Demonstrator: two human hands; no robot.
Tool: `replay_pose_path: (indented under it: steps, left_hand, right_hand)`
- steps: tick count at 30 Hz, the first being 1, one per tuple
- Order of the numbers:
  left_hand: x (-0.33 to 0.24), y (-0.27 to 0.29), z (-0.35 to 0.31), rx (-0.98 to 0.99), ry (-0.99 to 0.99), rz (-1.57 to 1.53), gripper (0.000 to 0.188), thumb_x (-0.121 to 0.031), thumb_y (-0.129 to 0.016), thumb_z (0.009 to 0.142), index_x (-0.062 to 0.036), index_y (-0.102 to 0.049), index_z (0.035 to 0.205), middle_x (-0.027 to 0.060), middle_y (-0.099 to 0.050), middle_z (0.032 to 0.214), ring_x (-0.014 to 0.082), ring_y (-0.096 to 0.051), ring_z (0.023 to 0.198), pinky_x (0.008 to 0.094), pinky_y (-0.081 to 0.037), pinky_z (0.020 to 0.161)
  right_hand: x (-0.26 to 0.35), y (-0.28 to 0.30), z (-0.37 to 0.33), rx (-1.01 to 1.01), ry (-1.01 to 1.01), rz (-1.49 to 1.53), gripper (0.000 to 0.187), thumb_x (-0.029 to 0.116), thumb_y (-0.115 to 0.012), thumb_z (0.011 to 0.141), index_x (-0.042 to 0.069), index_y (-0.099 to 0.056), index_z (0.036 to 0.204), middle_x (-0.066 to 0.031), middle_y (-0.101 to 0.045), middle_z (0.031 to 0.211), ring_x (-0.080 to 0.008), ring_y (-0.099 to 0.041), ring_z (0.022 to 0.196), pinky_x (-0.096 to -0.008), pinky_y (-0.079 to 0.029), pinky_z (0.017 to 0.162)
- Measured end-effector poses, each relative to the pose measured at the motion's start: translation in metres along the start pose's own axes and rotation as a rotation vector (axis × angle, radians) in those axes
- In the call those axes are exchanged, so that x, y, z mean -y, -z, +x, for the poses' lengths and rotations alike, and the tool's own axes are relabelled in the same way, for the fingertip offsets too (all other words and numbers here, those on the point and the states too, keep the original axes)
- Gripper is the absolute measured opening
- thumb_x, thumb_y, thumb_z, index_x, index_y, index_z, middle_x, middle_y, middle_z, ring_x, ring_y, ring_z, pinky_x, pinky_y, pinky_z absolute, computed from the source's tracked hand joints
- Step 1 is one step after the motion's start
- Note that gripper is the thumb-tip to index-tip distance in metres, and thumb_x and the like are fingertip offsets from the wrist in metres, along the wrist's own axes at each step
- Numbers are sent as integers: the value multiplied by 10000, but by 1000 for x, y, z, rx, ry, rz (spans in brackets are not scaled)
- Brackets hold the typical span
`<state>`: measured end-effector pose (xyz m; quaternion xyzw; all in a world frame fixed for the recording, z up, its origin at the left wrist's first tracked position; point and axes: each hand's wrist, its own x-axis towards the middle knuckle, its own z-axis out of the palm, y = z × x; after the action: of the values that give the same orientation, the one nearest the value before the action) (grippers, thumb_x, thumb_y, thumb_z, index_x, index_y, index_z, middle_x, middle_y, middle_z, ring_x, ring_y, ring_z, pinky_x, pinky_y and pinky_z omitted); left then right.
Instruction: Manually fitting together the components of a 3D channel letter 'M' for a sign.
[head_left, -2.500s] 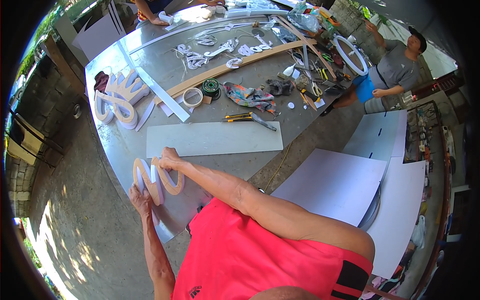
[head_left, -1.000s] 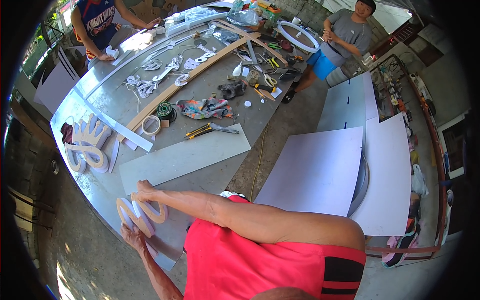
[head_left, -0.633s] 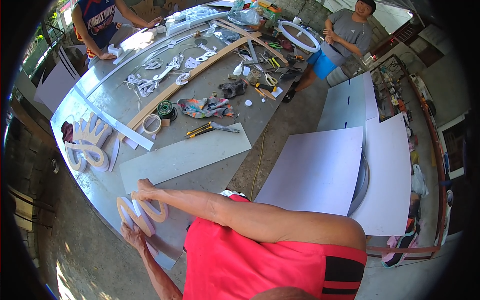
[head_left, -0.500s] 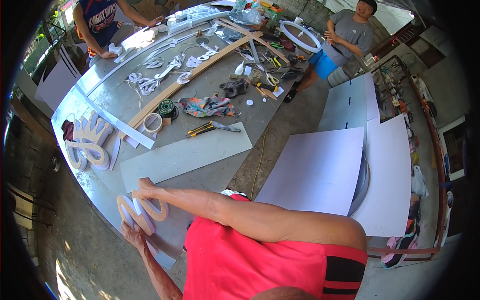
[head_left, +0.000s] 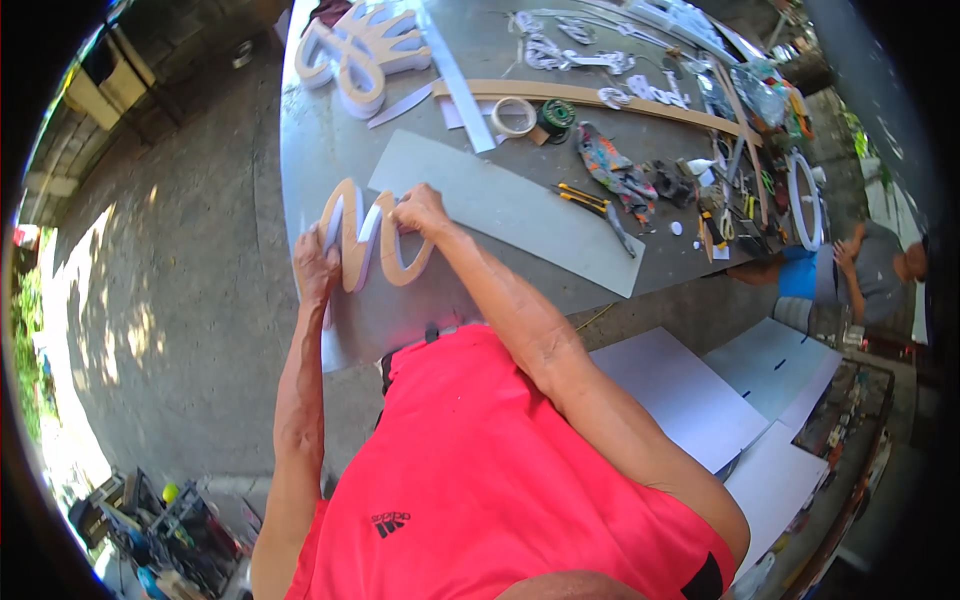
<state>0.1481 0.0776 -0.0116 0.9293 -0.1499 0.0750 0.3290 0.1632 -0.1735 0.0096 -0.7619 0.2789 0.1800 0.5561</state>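
A curvy cut-out letter (head_left: 349,240), tan on its face and white along its thick sides, lies near the metal table's (head_left: 455,305) left front corner. My left hand (head_left: 316,266) grips its left edge, fingers partly hidden. At the upper right end of the same letter, my right hand (head_left: 420,210) is closed in a pinch. Just beyond my right hand lies a long pale flat panel (head_left: 510,215). More cut-out pieces of the same make, a crown (head_left: 395,40) and a looped letter (head_left: 350,75), sit at the far left of the table.
Two yellow-and-black cutters (head_left: 585,203) rest on the panel's right end. Behind it are a tape roll (head_left: 514,117), a green spool (head_left: 556,116), a patterned cloth (head_left: 612,170) and a wooden strip (head_left: 650,107). White sheets (head_left: 685,395) stand at right, near another person (head_left: 875,265).
My view has swung leftward and down, so the table and the other person appear shifted and turned. Both hands still hold the letter, in much the same place on the table.
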Motion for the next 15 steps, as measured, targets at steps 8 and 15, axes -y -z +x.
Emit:
replay_pose_path:
  steps: [8,15]
  left_hand:
    - [-6,-1,11,-102,214,-136,405,-216,-519,930,36,-649,1219,252,-697,1041,388,-666,999,437,-499,916]
    - [-14,10,11,-146,391,-140,335,-215,-562,936,-12,-708,1159,199,-733,856,326,-724,801,381,-552,771]
  right_hand:
    - [4,17,-3,89,-56,193,333,-46,-773,743,-149,-684,1047,-203,-719,994,-264,-747,783,-322,-657,680]
    - [16,17,-13,140,-61,135,344,-14,-707,847,-180,-626,1138,-250,-701,1042,-309,-734,912,-343,-630,828]
